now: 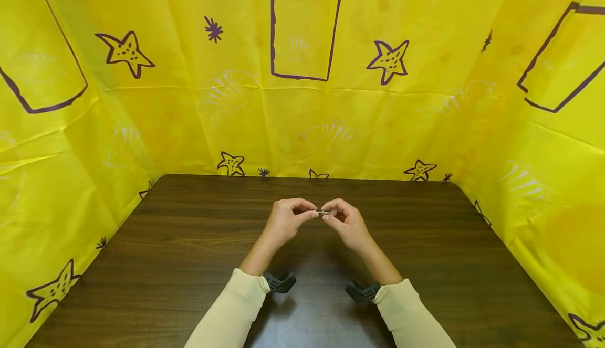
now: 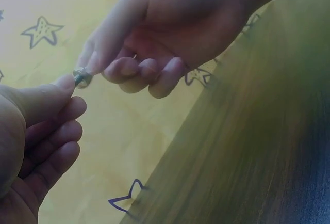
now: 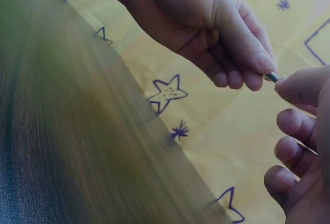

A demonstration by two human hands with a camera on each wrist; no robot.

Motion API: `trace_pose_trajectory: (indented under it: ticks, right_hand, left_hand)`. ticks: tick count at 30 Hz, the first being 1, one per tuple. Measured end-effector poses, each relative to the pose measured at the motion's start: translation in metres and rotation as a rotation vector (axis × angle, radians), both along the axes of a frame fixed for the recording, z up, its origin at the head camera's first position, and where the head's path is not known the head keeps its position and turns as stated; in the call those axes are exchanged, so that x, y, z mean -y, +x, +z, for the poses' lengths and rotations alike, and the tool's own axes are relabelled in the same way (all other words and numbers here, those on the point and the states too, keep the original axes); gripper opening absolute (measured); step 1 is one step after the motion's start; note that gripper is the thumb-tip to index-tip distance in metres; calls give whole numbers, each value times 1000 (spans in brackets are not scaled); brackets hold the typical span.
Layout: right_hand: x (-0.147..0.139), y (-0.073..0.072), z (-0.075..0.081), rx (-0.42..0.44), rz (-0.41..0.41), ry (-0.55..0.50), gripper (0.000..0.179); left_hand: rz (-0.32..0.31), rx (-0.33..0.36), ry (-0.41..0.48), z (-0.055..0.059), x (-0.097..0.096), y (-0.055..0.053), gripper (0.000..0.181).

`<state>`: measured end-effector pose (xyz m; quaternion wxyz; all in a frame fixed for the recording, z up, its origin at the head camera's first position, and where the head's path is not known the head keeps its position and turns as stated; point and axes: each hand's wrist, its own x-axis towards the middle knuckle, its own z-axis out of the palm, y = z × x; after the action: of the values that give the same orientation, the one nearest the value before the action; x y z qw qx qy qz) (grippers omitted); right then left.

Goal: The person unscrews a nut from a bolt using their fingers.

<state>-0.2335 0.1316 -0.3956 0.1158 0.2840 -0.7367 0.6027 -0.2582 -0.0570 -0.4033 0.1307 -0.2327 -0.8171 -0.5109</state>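
A small silver bolt point(image 1: 323, 212) spans the gap between both hands, held above the table. My left hand point(image 1: 286, 221) pinches one end between thumb and index finger. From the other side, my right hand point(image 1: 347, 223) pinches it with thumb and index fingertips. Threads show on the bolt point(image 2: 78, 79) in the left wrist view, with a wider round piece, like a nut or washer, against the right fingertips. Only a short shiny length of the bolt point(image 3: 273, 77) appears in the right wrist view; its ends are hidden by fingers. The other fingers of both hands curl loosely, holding nothing.
Below the hands lies a dark wood-grain table point(image 1: 189, 243). A yellow cloth point(image 1: 293, 112) printed with starfish and fish hangs around its back and sides. Each wrist carries a dark strap device, such as the left wristband point(image 1: 281, 282), under pale sleeves.
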Motion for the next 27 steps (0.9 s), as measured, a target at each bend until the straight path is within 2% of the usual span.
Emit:
trace_pose_trajectory:
  ticks: [5, 9, 12, 15, 20, 27]
  right_hand:
    - [0, 0, 1, 6, 0, -7, 21]
    - [3, 1, 2, 70, -94, 58, 14]
    - [5, 3, 3, 103, -158, 110, 31]
    - [6, 4, 3, 111, -175, 132, 40]
    - [6, 2, 0, 101, -131, 141, 43]
    - [7, 1, 1, 107, -65, 119, 35]
  left_hand:
    - [-1, 2, 11, -1, -1, -1, 7]
    - [5, 14, 13, -1, -2, 0, 8]
    - [4, 17, 9, -2, -2, 0, 11]
    - [3, 21, -1, -2, -3, 0, 12]
    - [0, 20, -10, -2, -4, 1, 11]
    - [-3, 21, -7, -2, -2, 0, 11]
